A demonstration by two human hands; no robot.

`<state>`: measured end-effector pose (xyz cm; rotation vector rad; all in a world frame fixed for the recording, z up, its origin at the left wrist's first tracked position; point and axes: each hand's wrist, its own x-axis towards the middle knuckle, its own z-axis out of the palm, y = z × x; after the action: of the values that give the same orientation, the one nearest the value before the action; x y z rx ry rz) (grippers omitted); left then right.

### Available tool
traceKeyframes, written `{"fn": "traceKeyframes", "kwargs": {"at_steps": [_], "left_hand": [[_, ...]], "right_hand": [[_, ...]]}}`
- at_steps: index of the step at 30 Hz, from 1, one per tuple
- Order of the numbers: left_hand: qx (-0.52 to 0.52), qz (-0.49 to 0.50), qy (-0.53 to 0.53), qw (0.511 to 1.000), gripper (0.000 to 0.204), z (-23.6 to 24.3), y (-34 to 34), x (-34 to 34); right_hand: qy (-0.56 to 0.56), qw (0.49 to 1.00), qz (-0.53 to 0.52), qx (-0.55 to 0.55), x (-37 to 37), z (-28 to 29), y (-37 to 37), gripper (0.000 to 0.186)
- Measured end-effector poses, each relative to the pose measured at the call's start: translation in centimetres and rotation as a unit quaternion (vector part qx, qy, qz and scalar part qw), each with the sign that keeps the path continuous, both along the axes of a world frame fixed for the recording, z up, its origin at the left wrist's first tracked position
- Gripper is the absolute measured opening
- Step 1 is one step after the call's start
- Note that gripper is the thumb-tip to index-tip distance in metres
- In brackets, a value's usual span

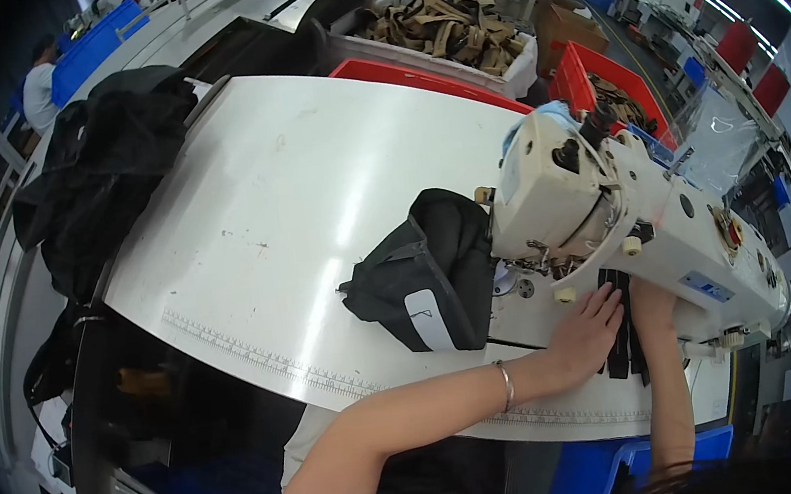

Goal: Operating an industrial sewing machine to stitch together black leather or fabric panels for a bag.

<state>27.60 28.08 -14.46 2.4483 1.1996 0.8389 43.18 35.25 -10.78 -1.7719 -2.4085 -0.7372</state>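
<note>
Well left of the sewing machine (648, 216), dark fabric (109, 164) hangs beside the white surface (260, 185). Just left of the machine sits a black fabric piece (447, 265) with a white patch (427, 322). On the machine's near side, the left hand (586, 334) lies fingers extended, touching black strips (620, 348); right of them, the right hand (655, 306) is partly hidden beneath the machine, its grip impossible to tell.

black straps (619, 358), cream sewing machine (546, 184), white table (289, 181)
</note>
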Motion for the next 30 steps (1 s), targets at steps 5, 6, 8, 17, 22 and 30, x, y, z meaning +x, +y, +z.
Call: {"fn": "traceKeyframes", "kwargs": {"at_steps": [5, 6, 8, 17, 22, 30], "left_hand": [[0.024, -0.017, -0.028, 0.999, 0.052, -3.3, 1.6, 0.5], [0.043, -0.01, -0.033, 0.998, 0.052, -3.6, 1.6, 0.9], [0.046, -0.001, -0.073, 0.996, 0.047, -3.8, 1.7, 1.0], [-0.379, -0.322, -0.344, 0.797, 0.058, 6.5, -9.3, -12.4], [-0.517, -0.131, -0.539, 0.652, 0.023, 6.6, -13.6, -19.4], [-0.259, -0.011, -0.464, 0.847, 0.025, 5.3, -14.4, -22.8]], "right_hand": [[0.229, 0.965, 0.112, 0.061, -0.3, 3.7, -10.1, 0.039], [0.272, 0.951, 0.118, 0.089, -1.0, 5.8, -12.0, 0.038], [0.385, 0.912, 0.089, 0.113, -2.5, 9.5, -15.5, 0.037], [0.678, 0.669, 0.092, -0.289, -4.6, 10.1, -21.7, 0.04], [0.682, 0.641, 0.029, -0.351, -14.2, 5.9, -23.2, 0.049], [0.604, 0.69, 0.209, -0.341, -18.7, 3.7, -20.7, 0.036]]}}
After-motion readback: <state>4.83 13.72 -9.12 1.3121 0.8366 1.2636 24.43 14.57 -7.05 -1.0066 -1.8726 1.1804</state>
